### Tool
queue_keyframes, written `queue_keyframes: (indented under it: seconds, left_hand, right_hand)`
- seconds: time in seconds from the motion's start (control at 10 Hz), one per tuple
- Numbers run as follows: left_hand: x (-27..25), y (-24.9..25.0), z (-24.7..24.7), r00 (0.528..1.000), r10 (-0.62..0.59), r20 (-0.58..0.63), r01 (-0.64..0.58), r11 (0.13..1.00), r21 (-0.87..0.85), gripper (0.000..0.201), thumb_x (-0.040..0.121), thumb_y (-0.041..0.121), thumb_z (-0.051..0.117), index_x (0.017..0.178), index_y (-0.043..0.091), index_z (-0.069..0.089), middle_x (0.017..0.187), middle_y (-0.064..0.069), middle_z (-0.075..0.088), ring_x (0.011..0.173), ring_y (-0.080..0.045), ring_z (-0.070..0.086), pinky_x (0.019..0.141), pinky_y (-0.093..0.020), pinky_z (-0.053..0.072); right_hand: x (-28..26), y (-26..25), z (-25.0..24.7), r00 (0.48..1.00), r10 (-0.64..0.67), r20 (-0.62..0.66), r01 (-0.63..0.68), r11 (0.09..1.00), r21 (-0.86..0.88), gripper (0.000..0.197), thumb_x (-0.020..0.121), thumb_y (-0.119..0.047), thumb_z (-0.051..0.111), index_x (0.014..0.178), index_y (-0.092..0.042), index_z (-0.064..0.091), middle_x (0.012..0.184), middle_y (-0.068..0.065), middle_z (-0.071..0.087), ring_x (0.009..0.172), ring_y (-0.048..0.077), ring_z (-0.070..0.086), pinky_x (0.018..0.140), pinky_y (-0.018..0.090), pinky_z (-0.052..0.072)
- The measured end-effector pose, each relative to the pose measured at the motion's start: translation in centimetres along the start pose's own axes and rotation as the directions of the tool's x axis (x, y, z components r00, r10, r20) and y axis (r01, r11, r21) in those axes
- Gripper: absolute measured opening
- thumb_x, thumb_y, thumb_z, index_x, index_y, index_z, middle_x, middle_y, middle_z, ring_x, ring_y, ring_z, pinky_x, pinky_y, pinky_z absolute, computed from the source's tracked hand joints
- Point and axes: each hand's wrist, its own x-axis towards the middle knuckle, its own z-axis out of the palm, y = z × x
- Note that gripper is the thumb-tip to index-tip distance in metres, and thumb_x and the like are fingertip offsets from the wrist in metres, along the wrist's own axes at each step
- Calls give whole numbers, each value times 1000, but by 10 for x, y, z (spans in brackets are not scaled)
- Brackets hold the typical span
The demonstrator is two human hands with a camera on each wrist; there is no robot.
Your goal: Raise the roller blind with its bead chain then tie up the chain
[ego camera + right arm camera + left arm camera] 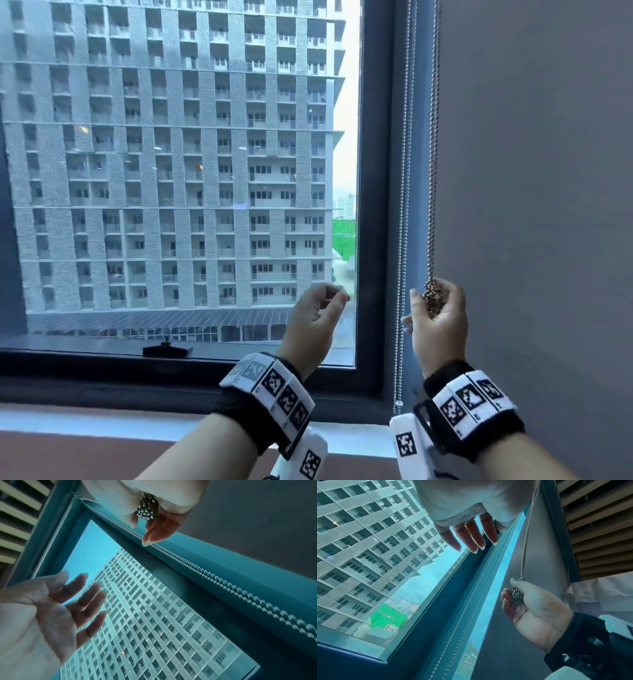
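Wrist bands [474, 404]: black straps with white blocks bearing black-and-white square markers, one on each forearm, at 6 o'clock in the head view.
Right hand [440, 318]: raised at 4 o'clock, palm turned toward the person, fingers loosely curled around a bunched wad of chain resting in the palm.
Bead chain, bunched part [432, 298]: dark metallic clump of beads held in the right hand, seen from the left wrist as a tight ball [518, 595] between thumb and fingers.
Bead chain, hanging part [434, 137]: rose straight up from the clump toward 12 o'clock, along the edge of the grey wall.
Second chain [404, 205]: pale beaded loop, hung against the window frame just left of the right hand, apart from it.
Left hand [317, 315]: at 5 o'clock before the glass, fingers relaxed and lightly bent, held nothing; the right wrist view showed its palm [56, 612] spread.
Window frame [373, 171]: dark, upright.
Apartment block [171, 154]: grey, beyond the glass.
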Motion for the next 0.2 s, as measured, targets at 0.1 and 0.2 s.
queue_keyframes:
  seconds: [0.1,0.2]
  left_hand:
    - [1,-6,-24,1000,11,-11,-11,998,61,20,88,30,55,91,12,62,100,-10,64,92,-18,62,81,-24,51]
    - [2,-7,-51,999,35,-27,-31,990,140,9,91,23,55,87,16,61,98,-6,61,86,-8,58,71,-11,47]
  right_hand:
    - [-11,2,15,992,101,-70,-95,992,79,33,85,-14,66,107,-19,43,87,-1,58,41,12,57,42,29,50]
    - [-26,4,25,967,237,-97,-227,968,104,35,84,-15,66,108,-17,40,75,1,57,33,4,53,35,20,46]
